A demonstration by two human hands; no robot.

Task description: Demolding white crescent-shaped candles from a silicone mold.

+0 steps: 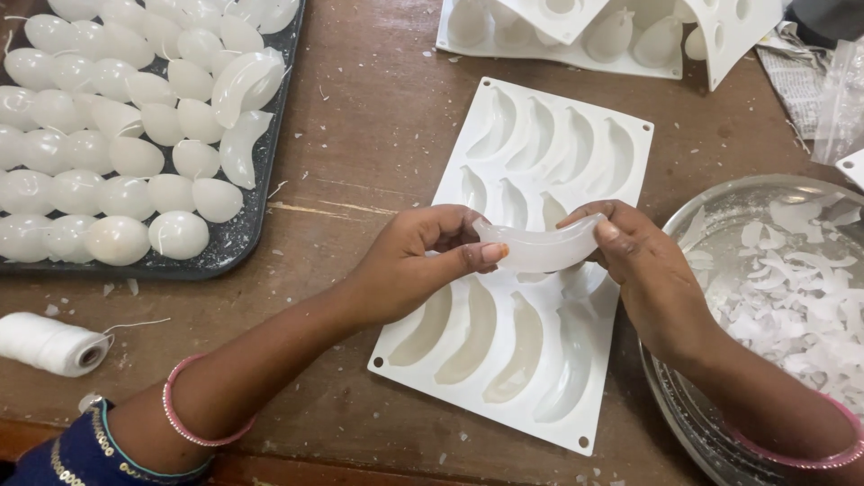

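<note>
Both my hands hold one curved, banana-shaped white wax piece [543, 249] above a white silicone mould [621, 135] with several banana-shaped cavities. My left hand [416, 261] pinches the piece's left end between thumb and fingers. My right hand [639, 261] grips its right end. The piece is held level, a little above the mould's middle rows. The mould lies flat on the brown wooden table [360, 153].
A dark tray [236, 241] at the left holds several white egg-shaped and banana-shaped pieces. A round metal bowl [711, 202] with white shavings sits at the right. A spool of white thread [52, 345] lies at the lower left. More white moulds [576, 36] stand at the back.
</note>
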